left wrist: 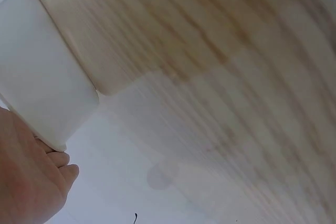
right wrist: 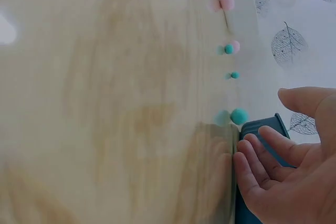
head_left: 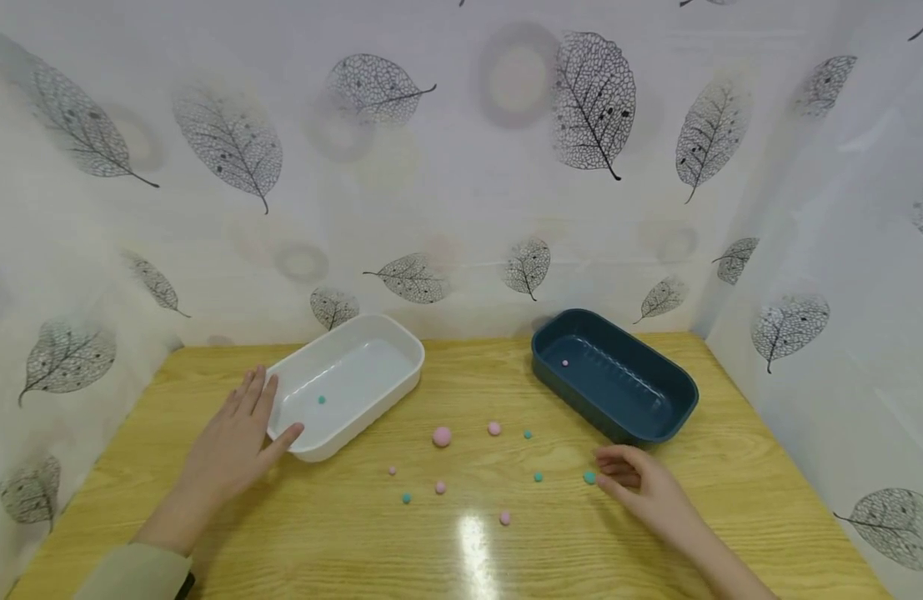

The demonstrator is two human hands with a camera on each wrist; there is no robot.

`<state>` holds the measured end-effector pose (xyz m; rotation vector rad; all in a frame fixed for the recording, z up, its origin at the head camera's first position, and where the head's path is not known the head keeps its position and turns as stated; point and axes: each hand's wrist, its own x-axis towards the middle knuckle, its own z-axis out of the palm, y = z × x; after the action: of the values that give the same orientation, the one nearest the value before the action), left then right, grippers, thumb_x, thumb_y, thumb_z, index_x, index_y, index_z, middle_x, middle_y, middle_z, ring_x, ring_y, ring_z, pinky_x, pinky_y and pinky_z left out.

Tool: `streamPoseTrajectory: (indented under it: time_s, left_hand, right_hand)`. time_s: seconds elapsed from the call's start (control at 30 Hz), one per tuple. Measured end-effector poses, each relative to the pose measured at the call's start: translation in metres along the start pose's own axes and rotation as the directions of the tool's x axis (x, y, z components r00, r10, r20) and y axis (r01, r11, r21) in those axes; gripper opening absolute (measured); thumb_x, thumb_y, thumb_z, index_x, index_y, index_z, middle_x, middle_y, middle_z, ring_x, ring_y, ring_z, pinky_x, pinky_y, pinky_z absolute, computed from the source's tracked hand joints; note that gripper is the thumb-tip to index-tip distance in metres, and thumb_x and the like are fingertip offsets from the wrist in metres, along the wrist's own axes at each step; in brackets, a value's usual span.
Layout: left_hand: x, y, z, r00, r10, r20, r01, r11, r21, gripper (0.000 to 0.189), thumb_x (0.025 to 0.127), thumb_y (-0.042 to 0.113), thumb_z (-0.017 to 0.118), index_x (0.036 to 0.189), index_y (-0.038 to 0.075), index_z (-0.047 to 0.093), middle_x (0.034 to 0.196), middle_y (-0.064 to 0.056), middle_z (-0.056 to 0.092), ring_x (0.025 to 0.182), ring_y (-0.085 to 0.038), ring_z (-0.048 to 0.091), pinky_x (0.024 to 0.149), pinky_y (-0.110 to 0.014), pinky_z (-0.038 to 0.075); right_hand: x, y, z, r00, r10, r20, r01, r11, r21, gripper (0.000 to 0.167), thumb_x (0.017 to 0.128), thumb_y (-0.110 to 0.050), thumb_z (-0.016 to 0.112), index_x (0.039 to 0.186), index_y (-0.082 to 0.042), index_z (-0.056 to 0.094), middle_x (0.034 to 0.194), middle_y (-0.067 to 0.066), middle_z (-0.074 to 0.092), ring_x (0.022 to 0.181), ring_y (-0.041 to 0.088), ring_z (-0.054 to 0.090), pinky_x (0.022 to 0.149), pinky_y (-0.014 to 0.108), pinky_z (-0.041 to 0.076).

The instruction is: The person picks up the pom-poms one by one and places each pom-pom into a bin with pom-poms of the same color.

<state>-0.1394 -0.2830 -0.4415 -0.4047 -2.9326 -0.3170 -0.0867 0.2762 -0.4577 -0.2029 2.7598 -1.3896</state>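
Observation:
My left hand (head_left: 236, 446) rests on the left rim of a white rectangular dish (head_left: 371, 417), its fingers straight and its thumb over the near corner. One small teal ball (head_left: 322, 400) lies in that dish. My right hand (head_left: 644, 492) is in front of a dark blue dish (head_left: 619, 429), fingers loosely bent and holding nothing. Just left of its fingertips sits a larger teal ball (head_left: 589, 477); the right wrist view shows a gap between that ball (right wrist: 239, 116) and the fingers. A tiny pinkish ball (head_left: 565, 363) lies inside the blue dish.
Between the dishes, several loose balls are scattered on the wooden table (head_left: 318, 533), among them a large pink ball (head_left: 442, 437), another pink ball (head_left: 494, 428) and a small teal ball (head_left: 539, 477). A leaf-patterned curtain (head_left: 461, 208) stands behind and at both sides.

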Motion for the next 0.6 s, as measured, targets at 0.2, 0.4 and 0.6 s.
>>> streamPoseTrajectory:
  time_s: [0.2, 0.4, 0.6]
  left_hand:
    - [0.001, 0.0, 0.0, 1.0, 0.002, 0.017, -0.002, 1.0, 0.018, 0.096, 0.107, 0.057, 0.053, 0.16, -0.017, 0.025, 0.169, -0.04, 0.02, 0.158, -0.055, 0.024, 0.134, -0.056, 0.016]
    - [0.001, -0.001, -0.001, 1.0, 0.006, 0.024, -0.007, 1.0, 0.025, 0.097, 0.107, 0.057, 0.053, 0.16, -0.018, 0.024, 0.169, -0.04, 0.019, 0.158, -0.055, 0.024, 0.136, -0.053, 0.011]
    - [0.002, 0.0, -0.001, 1.0, 0.01, 0.019, -0.01, 1.0, 0.021, 0.096, 0.107, 0.056, 0.053, 0.159, -0.019, 0.025, 0.168, -0.04, 0.02, 0.158, -0.055, 0.023, 0.136, -0.05, 0.007]
  right_hand:
    - [0.005, 0.003, 0.005, 0.999, -0.038, 0.01, 0.039, 0.999, -0.036, 0.033, 0.091, -0.008, 0.083, 0.12, 0.004, 0.073, 0.115, 0.014, 0.074, 0.095, 0.003, 0.067, 0.08, 0.023, 0.061]
    - [0.01, 0.007, 0.006, 0.999, -0.038, 0.029, 0.04, 0.995, -0.087, 0.023, 0.084, -0.009, 0.089, 0.104, -0.006, 0.079, 0.098, 0.003, 0.071, 0.083, -0.003, 0.059, 0.071, 0.02, 0.057]
    - [0.014, 0.006, 0.006, 0.999, -0.03, 0.032, 0.034, 0.992, -0.119, 0.013, 0.085, -0.006, 0.087, 0.095, -0.009, 0.08, 0.089, 0.0, 0.07, 0.076, -0.004, 0.056, 0.067, 0.019, 0.054]
